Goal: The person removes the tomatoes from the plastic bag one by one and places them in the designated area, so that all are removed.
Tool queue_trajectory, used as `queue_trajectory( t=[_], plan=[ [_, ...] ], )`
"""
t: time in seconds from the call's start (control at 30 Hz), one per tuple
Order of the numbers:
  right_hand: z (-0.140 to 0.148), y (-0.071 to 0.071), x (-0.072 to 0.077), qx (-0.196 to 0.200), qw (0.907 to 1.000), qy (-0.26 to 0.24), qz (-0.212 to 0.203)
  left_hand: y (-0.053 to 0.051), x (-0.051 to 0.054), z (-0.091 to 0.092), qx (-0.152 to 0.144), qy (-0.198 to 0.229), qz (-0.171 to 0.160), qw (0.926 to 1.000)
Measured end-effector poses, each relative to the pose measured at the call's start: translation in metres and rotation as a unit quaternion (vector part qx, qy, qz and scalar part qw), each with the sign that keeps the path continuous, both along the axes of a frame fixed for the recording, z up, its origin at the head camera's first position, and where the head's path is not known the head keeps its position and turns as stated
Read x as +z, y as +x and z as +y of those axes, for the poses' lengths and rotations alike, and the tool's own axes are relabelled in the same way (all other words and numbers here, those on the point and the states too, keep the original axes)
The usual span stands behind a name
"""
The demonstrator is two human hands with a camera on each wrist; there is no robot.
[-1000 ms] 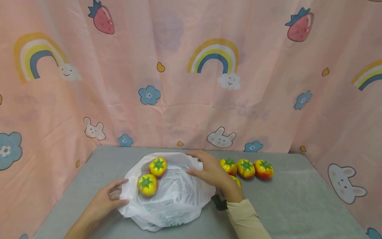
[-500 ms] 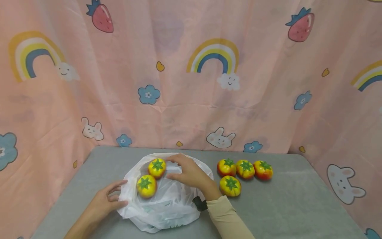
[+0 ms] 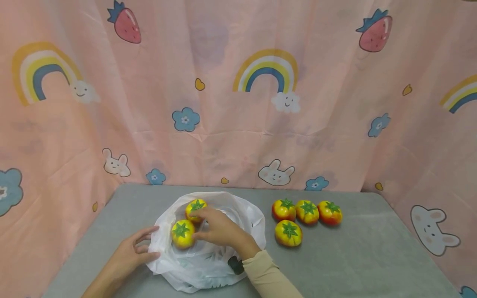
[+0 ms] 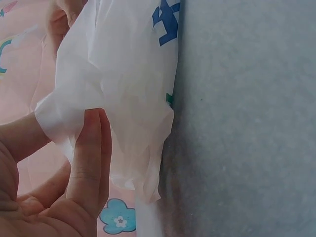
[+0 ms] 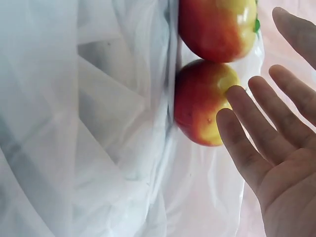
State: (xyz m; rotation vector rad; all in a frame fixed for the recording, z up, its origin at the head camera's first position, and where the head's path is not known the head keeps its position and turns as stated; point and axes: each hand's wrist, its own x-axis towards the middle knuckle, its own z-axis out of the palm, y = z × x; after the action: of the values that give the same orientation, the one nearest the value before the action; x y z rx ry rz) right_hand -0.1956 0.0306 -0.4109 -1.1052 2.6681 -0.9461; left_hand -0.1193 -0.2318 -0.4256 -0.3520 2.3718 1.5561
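A white plastic bag lies with its mouth spread wide on the grey table. Inside, at its left, sit two yellow-red tomatoes with green star-shaped tops: a front tomato and a back tomato. My left hand holds the bag's left edge; in the left wrist view the rim runs between the fingers. Over the bag's mouth, my right hand reaches toward the tomatoes, fingers extended. In the right wrist view its fingertips are at the farther tomato; contact is hard to tell.
Right of the bag, several more tomatoes stand on the table: a row of three with a single tomato in front. A pink patterned curtain hangs behind the table. A dark strap-mounted device is at my right wrist.
My right hand has moved left from the bag's right rim, across its mouth, to the two tomatoes. The left hand stays at the left edge. The tomatoes look unmoved.
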Motion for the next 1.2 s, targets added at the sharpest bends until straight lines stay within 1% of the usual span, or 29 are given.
queue_trajectory(
  t=[0.2,0.33,0.47,0.6,0.67,0.8,0.97,1.2],
  plan=[
    [-0.009,0.005,-0.002,0.0,0.9992,0.034,-0.02,-0.004,-0.001,0.001,0.0,-0.024,-0.007,0.9997],
    [-0.014,0.006,-0.003,0.007,0.9984,0.051,-0.025,-0.005,-0.001,0.001,0.0,-0.024,-0.01,0.9997],
    [-0.017,0.006,-0.006,0.033,0.998,0.05,-0.018,-0.005,-0.001,0.001,0.001,-0.021,-0.007,0.9998],
    [-0.018,0.006,-0.01,0.056,0.9972,0.047,-0.015,-0.005,0.001,0.002,0.0,-0.029,-0.004,0.9996],
    [-0.019,0.006,-0.012,0.063,0.9968,0.047,-0.015,-0.005,0.001,0.003,-0.001,-0.034,-0.002,0.9994],
    [-0.019,0.007,-0.013,0.075,0.9958,0.051,-0.015,-0.005,0.002,0.003,-0.001,-0.03,0.002,0.9995],
    [-0.02,0.008,-0.012,0.075,0.9954,0.053,-0.03,-0.004,0.002,0.005,0.001,-0.025,0.0,0.9997],
    [-0.02,0.01,-0.014,0.065,0.9953,0.057,-0.044,-0.006,0.002,0.005,-0.001,-0.049,-0.009,0.9988]
  ],
)
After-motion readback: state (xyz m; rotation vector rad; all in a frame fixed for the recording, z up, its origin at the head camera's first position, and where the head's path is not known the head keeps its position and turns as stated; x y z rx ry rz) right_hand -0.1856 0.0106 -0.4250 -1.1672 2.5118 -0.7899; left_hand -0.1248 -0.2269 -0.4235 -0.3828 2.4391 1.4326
